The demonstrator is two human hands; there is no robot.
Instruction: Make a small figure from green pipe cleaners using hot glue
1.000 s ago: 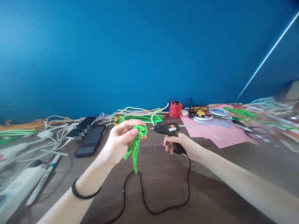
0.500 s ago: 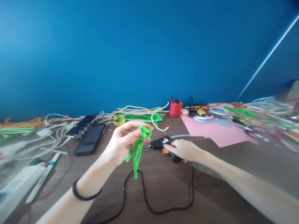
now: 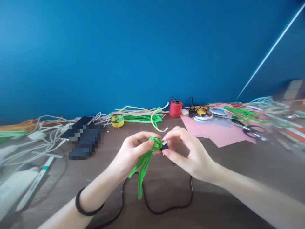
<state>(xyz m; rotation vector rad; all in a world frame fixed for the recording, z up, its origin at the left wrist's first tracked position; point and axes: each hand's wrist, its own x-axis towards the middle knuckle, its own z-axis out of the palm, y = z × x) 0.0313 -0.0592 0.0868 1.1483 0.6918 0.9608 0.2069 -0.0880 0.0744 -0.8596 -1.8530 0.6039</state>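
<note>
My left hand (image 3: pixel 137 148) pinches a green pipe cleaner bundle (image 3: pixel 143 162) at its coiled head, with the loose stems hanging down. My right hand (image 3: pixel 188 152) is at the right side of the coil, its thumb and index finger apart and the index tip close to or touching the green edge. Through the gap between these fingers shows a bit of the black glue gun (image 3: pixel 165 145), with its white label; the rest is hidden behind my right hand. Its black cord (image 3: pixel 166 211) loops on the table below.
Yellow-and-black tape (image 3: pixel 117 121), more pipe cleaners (image 3: pixel 143 118) and a red spool (image 3: pixel 175 108) lie along the blue wall. Phones (image 3: pixel 85 143) and white cables (image 3: pixel 51 140) are at the left. Pink paper (image 3: pixel 221 135) and scissors (image 3: pixel 254 131) lie at the right.
My right hand has let go of the glue gun and come left to the green coil. My left hand has moved slightly right and down with the bundle.
</note>
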